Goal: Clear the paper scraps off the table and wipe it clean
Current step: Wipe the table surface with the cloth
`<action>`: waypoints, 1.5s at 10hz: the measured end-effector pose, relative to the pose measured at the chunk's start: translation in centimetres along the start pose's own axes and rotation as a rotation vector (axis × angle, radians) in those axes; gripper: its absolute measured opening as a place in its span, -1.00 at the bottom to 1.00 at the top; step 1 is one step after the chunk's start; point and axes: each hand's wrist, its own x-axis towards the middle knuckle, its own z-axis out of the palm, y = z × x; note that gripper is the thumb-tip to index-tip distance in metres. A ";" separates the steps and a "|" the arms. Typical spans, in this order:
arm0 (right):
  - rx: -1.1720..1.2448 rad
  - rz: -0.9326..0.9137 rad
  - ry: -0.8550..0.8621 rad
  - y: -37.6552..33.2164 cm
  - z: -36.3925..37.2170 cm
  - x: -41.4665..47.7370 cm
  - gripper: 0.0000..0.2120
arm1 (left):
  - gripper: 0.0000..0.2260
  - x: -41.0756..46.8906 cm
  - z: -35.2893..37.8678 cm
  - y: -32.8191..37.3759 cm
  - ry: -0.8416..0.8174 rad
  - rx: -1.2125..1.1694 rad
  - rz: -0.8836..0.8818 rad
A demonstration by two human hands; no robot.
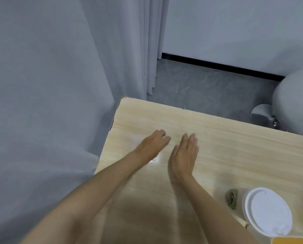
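Scraps seem gone from the worktop (pixel 217 147) I see, wiping likely remains: left hand (pixel 152 145) fingers loosely curled, right hand (pixel 184 155) fingers straight, both empty.

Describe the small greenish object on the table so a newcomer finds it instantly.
Start at the light wooden table. Toward the lower right stands a white lidded cup. The greenish object lies just left of it, small, dark and mottled among pale surfaces.
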 end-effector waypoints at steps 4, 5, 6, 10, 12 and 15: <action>-0.033 -0.007 -0.079 0.5 0.4 1.0 -0.45 | -0.82 5.8 2.4 -0.5 0.305 0.124 0.121; -0.015 -0.036 -0.071 1.4 -0.1 0.9 -0.43 | -0.84 7.3 1.2 -3.6 0.230 0.302 0.389; -0.019 0.006 -0.061 2.2 -0.1 0.1 -0.40 | -0.88 8.7 -1.6 -6.3 0.503 0.014 -0.296; -0.073 -0.009 -0.066 2.7 0.8 -0.4 -0.40 | -0.60 8.9 -2.8 -4.2 0.294 0.085 -0.178; -0.067 -0.006 -0.046 2.7 1.3 -0.5 -0.33 | -0.67 4.5 -5.2 -12.2 0.620 -0.023 -0.737; -0.041 -0.004 -0.055 3.0 -0.3 -1.1 -0.40 | -0.39 3.9 1.7 -2.8 0.140 0.171 0.209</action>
